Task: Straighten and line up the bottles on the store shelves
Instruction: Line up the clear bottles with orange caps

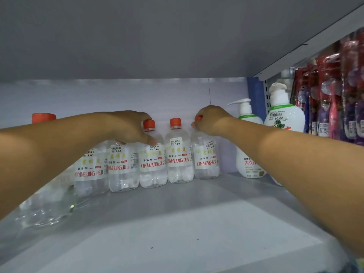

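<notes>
Several clear bottles with orange caps and white labels stand in a row at the back of a grey shelf (177,223). My left hand (128,126) grips the neck and shoulder of one bottle (152,164) left of the middle, its orange cap showing beside my fingers. My right hand (210,120) grips the top of the rightmost clear bottle (205,160), covering most of its cap. One bottle (179,154) stands untouched between them. Two more labelled bottles (118,170) stand further left, partly behind my left forearm.
Two white pump bottles (248,146) with green-trimmed labels stand to the right of the row. Red and purple hanging packets (331,95) fill the far right. Another clear bottle (45,203) stands at the near left. The shelf above hangs low over the bottles.
</notes>
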`<state>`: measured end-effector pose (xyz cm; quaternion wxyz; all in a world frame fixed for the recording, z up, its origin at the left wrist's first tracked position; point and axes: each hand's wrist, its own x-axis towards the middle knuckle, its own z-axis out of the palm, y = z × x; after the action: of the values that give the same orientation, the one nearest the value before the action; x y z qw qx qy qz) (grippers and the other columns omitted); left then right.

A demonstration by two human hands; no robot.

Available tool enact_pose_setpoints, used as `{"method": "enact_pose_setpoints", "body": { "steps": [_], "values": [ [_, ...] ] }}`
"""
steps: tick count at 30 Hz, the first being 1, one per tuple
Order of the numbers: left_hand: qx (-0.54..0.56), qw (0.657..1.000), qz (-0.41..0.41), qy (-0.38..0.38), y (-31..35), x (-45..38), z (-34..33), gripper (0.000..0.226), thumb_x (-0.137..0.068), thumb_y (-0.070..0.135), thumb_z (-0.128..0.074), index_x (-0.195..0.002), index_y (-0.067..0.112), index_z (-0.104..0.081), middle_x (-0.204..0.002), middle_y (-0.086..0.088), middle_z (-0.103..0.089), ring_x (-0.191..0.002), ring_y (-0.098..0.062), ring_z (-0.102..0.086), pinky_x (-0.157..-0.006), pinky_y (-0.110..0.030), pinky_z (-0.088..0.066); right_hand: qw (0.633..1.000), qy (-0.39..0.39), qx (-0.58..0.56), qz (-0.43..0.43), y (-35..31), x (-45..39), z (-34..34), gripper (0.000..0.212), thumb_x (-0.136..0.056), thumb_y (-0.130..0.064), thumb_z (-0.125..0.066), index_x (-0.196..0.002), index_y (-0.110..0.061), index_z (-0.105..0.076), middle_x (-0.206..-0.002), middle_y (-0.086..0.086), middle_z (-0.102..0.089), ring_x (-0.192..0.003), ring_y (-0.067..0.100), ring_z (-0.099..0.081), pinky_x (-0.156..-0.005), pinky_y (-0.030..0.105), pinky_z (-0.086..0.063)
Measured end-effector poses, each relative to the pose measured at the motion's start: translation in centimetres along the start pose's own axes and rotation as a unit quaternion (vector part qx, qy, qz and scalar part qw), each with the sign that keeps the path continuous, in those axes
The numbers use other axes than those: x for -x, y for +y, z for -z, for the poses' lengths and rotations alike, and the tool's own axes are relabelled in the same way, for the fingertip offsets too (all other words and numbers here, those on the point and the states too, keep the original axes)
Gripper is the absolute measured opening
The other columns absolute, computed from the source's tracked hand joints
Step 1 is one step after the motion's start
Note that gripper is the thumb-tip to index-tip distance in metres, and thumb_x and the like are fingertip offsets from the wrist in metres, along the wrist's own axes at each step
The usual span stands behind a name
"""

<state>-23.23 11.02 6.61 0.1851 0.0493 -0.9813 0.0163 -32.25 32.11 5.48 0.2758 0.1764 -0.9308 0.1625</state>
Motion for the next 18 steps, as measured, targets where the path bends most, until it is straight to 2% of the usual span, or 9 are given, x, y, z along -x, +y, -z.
{"method": "enact_pose_setpoints", "body": {
  "steps": [2,4,6,7,10,12,14,18],
  "values": [
    [-0.002,1.000,0.003,0.004,0.0,-0.2,-0.2,0.076,-0.087,0.061,-0.069,-0.150,0.032,-0.036,-0.099,0.014,-0.057,-0.075,-0.016,-0.065,-0.064,-0.027,-0.050,0.999,-0.024,-0.032,-0.017,-0.1,0.4,0.2,0.046,-0.102,-0.041,-0.054,-0.138,-0.011,-0.056,-0.136,0.009,-0.058,-0.119,0.028,-0.059,-0.101,0.038,-0.052],
    [0.006,1.000,0.004,0.008,0.0,-0.4,-0.4,0.075,-0.089,0.057,-0.069,-0.151,0.031,-0.036,-0.096,0.011,-0.056,-0.068,-0.013,-0.059,-0.057,-0.024,-0.044,0.984,-0.094,-0.136,-0.061,0.1,1.2,0.5,0.059,-0.098,-0.042,-0.063,-0.148,-0.019,-0.043,-0.142,0.009,-0.051,-0.118,0.033,-0.060,-0.099,0.044,-0.055],
    [0.007,1.000,-0.001,0.013,-0.1,-0.6,-0.4,0.073,-0.089,0.055,-0.069,-0.149,0.029,-0.038,-0.092,0.008,-0.057,-0.064,-0.013,-0.056,-0.055,-0.024,-0.043,0.959,-0.147,-0.225,-0.088,0.6,1.9,0.6,0.073,-0.093,-0.033,-0.073,-0.153,-0.026,-0.033,-0.144,0.012,-0.048,-0.115,0.038,-0.062,-0.094,0.052,-0.057],
    [0.008,1.000,-0.005,0.013,-0.1,-0.6,-0.5,0.071,-0.089,0.054,-0.070,-0.148,0.029,-0.039,-0.090,0.007,-0.057,-0.062,-0.014,-0.056,-0.055,-0.024,-0.043,0.956,-0.150,-0.237,-0.086,0.8,2.2,0.6,0.075,-0.092,-0.026,-0.076,-0.153,-0.026,-0.032,-0.142,0.012,-0.048,-0.113,0.038,-0.063,-0.092,0.053,-0.058],
    [0.022,1.000,-0.018,0.007,-0.6,-1.3,-0.7,0.068,-0.088,0.052,-0.072,-0.145,0.028,-0.042,-0.091,0.006,-0.058,-0.065,-0.014,-0.057,-0.057,-0.025,-0.045,0.968,-0.120,-0.210,-0.071,0.5,2.2,0.3,0.072,-0.091,-0.021,-0.076,-0.150,-0.021,-0.035,-0.135,0.011,-0.052,-0.104,0.035,-0.066,-0.085,0.052,-0.061],
    [0.021,0.999,-0.030,0.026,-1.3,-2.1,-1.0,0.070,-0.085,0.055,-0.074,-0.143,0.029,-0.046,-0.094,0.009,-0.059,-0.065,-0.008,-0.053,-0.056,-0.022,-0.042,0.972,-0.108,-0.196,-0.069,0.2,2.1,0.0,0.070,-0.091,-0.022,-0.076,-0.149,-0.019,-0.036,-0.136,0.011,-0.052,-0.107,0.037,-0.065,-0.084,0.051,-0.062],
    [-0.002,0.998,-0.035,0.044,-2.0,-3.0,-1.3,0.076,-0.080,0.064,-0.074,-0.144,0.032,-0.046,-0.099,0.011,-0.060,-0.065,-0.003,-0.047,-0.057,-0.022,-0.038,0.971,-0.110,-0.201,-0.070,0.3,2.1,0.0,0.069,-0.090,-0.024,-0.077,-0.147,-0.021,-0.038,-0.135,0.010,-0.052,-0.108,0.037,-0.065,-0.084,0.051,-0.062],
    [-0.014,0.998,-0.029,0.048,-2.7,-4.3,-1.7,0.087,-0.069,0.079,-0.072,-0.142,0.040,-0.045,-0.110,0.013,-0.066,-0.067,-0.001,-0.051,-0.060,-0.023,-0.040,0.973,-0.115,-0.196,-0.046,1.1,2.3,0.1,0.069,-0.090,-0.031,-0.077,-0.146,-0.025,-0.038,-0.128,0.005,-0.056,-0.105,0.028,-0.065,-0.086,0.046,-0.061]
  ]
}}
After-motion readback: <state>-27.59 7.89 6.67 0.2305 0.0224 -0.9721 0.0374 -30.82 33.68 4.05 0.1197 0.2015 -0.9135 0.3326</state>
